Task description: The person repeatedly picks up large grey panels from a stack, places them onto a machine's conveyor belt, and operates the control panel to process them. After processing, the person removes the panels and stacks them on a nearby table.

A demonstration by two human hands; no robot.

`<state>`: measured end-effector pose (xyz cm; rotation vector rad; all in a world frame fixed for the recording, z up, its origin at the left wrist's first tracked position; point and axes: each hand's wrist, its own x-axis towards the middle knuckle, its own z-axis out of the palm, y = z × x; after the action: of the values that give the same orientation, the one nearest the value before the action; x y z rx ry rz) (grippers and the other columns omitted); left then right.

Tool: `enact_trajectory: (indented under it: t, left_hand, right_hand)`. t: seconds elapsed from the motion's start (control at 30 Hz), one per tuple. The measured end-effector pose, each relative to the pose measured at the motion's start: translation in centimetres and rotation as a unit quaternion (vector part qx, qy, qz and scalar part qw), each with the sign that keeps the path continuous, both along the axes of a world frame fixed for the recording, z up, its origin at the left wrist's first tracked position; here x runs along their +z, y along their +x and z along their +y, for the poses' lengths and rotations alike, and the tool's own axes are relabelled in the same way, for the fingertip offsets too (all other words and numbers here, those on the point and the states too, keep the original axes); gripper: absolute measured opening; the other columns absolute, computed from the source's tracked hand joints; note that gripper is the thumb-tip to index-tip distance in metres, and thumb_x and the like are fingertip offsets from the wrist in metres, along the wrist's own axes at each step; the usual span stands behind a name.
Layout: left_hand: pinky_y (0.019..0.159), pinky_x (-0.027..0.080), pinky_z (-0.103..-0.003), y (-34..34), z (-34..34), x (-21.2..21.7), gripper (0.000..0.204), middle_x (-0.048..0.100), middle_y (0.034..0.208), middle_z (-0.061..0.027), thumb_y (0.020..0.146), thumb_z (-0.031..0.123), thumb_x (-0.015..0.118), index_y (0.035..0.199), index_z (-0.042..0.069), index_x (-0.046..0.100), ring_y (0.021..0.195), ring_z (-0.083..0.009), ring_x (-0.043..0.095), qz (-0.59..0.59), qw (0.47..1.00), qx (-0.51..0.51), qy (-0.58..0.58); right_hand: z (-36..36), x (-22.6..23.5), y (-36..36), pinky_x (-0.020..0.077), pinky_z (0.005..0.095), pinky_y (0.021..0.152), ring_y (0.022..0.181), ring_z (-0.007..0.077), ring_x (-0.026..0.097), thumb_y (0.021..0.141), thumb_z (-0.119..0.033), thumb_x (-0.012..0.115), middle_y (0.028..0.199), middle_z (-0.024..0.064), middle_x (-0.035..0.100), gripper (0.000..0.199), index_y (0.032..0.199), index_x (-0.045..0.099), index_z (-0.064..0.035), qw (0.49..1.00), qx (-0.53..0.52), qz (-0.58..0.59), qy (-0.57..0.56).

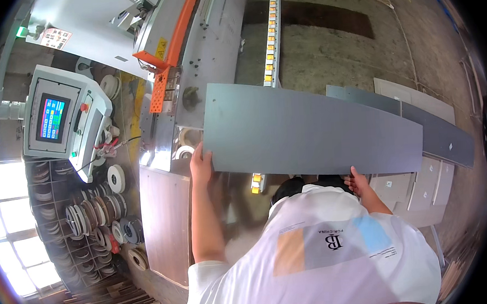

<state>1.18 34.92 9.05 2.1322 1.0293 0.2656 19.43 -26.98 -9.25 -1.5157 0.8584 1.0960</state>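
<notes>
A long grey panel [309,128] lies flat across the middle of the scene, in front of the person's white shirt [241,288], with its length running left to right. The left hand [201,164] grasps it at the near left corner, thumb on the upper face; the other fingers are mostly hidden, so I cannot tell how far they reach beneath. The right hand [358,183] grasps the near long edge toward the right, thumb up against the rim and fingers curled below. Such a wide spread of the hands probably serves to balance a long, stiff sheet and stop either end dipping. The rail with yellow rollers [272,33] passes under the panel, showing at both its far and near sides; it seems set there to carry boards, though whether the panel rests on it cannot be told. The panel's left end is near the machine [165,95] with its orange guard, but apart from it. The control console [57,119] stands farther left, presumably clear of the boards' path. On the right, a darker grey panel [446,137] lies partly covered by the held one, and pale panels [427,191] lie nearer, probably grouped there for easy reach.
</notes>
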Motion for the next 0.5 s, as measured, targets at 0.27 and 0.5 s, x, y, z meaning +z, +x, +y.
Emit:
enact_trajectory:
  t: [0.27,0.5]
  left_hand:
    - [0.108,0.044,-0.042,0.9,-0.3,-0.2,0.056,0.059,0.14,-0.0179,0.1,0.018,0.057,0.154,0.008,0.044,0.127,-0.0344,0.057,0.014,0.999,-0.019,-0.032]
    - [0.116,0.032,-0.053,7.9,-10.6,3.2,0.051,0.05,0.147,-0.0182,0.091,0.023,0.059,0.14,0.01,0.056,0.14,-0.0389,0.042,0.152,0.927,-0.052,0.34]
  right_hand:
    - [-3.2,-1.0,1.0,0.0465,0.0297,0.058,0.085,0.0175,0.068,0.098,-0.061,0.06,0.103,0.0064,0.072,0.055,0.123,0.061,-0.012,0.999,0.019,-0.026,0.016]
    - [-16.5,-10.4,3.0,0.0489,0.0391,0.063,0.094,0.0234,0.065,0.099,-0.061,0.056,0.115,0.0083,0.065,0.059,0.133,0.054,-0.013,0.99,-0.138,0.006,0.018]
